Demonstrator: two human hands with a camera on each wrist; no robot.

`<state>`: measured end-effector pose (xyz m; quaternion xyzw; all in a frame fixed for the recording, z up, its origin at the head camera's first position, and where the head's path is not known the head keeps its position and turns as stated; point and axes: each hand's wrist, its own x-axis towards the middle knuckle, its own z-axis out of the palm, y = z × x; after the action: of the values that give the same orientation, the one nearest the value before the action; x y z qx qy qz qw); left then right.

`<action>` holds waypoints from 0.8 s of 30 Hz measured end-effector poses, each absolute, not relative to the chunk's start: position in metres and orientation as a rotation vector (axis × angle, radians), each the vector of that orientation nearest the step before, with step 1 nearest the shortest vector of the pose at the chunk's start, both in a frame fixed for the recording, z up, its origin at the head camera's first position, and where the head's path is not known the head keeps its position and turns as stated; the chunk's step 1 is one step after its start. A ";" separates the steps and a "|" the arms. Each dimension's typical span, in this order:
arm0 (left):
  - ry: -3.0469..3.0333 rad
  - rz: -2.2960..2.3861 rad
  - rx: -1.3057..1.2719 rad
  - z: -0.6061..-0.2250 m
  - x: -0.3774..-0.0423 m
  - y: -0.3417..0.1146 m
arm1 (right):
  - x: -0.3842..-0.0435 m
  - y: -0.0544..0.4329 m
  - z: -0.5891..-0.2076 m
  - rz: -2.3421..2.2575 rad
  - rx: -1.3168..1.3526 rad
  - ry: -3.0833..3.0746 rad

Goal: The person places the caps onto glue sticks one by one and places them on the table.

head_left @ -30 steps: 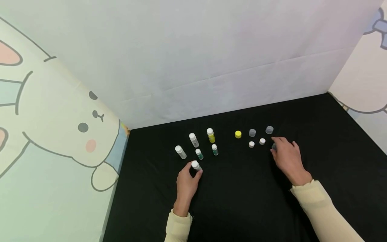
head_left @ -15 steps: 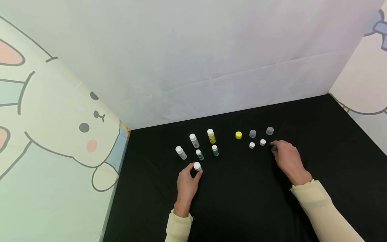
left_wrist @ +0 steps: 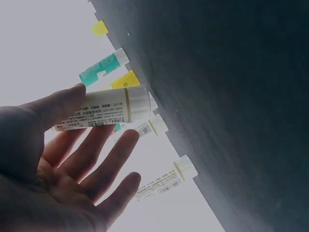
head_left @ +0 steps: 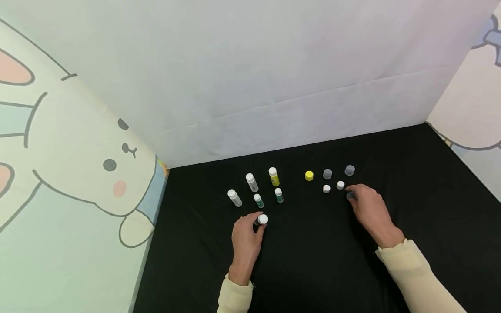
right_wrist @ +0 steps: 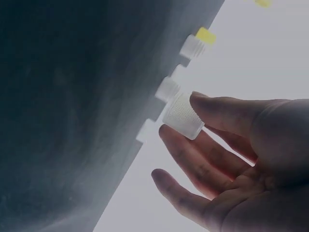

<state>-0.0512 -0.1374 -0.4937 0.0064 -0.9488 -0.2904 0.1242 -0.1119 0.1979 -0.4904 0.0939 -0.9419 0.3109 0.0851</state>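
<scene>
My left hand [head_left: 246, 238] holds a small white bottle [head_left: 263, 219] between thumb and fingers, its round white end facing the head camera. In the left wrist view, printed text shows along the bottle [left_wrist: 108, 108], with the thumb across one side and the lower fingers spread. Behind it stand several other small bottles, among them a yellow bottle [head_left: 274, 178] and a green vial [head_left: 279, 195]. Over on the right, my right hand [head_left: 371, 213] pinches a translucent ribbed cap [right_wrist: 183, 116] between thumb and fingertips, beside a white cap [head_left: 340, 185].
A yellow cap [head_left: 309, 175], a translucent cap [head_left: 327, 174] and another clear cap [head_left: 350, 170] lie in a row, with a small white cap [head_left: 326, 188] in front. Black cloth [head_left: 305, 261] covers the table, which meets a white wall [head_left: 274, 87] behind.
My left hand has shifted slightly right with the bottle, whose round end now faces the head camera more squarely. The right hand has drawn slightly nearer and left with its cap.
</scene>
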 end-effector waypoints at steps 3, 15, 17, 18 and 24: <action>-2.766 -0.825 -0.005 -0.493 -0.051 -0.135 | -0.108 0.191 -0.489 0.926 0.326 -2.750; -2.694 -0.736 -0.113 -0.490 -0.047 -0.125 | -0.091 0.157 -0.476 0.984 0.475 -2.653; -2.691 -0.723 -0.127 -0.489 -0.047 -0.123 | -0.089 0.152 -0.474 0.981 0.503 -2.630; -2.690 -0.716 -0.134 -0.489 -0.047 -0.122 | -0.088 0.149 -0.474 0.977 0.517 -2.621; -2.692 -0.681 -0.156 -0.487 -0.048 -0.118 | -0.085 0.138 -0.468 0.990 0.579 -2.586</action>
<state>-0.0479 -0.1181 -0.4873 -0.0552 -0.9523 -0.2409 0.1792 -0.0849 0.1377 -0.4682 0.2022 -0.9030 0.3456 0.1557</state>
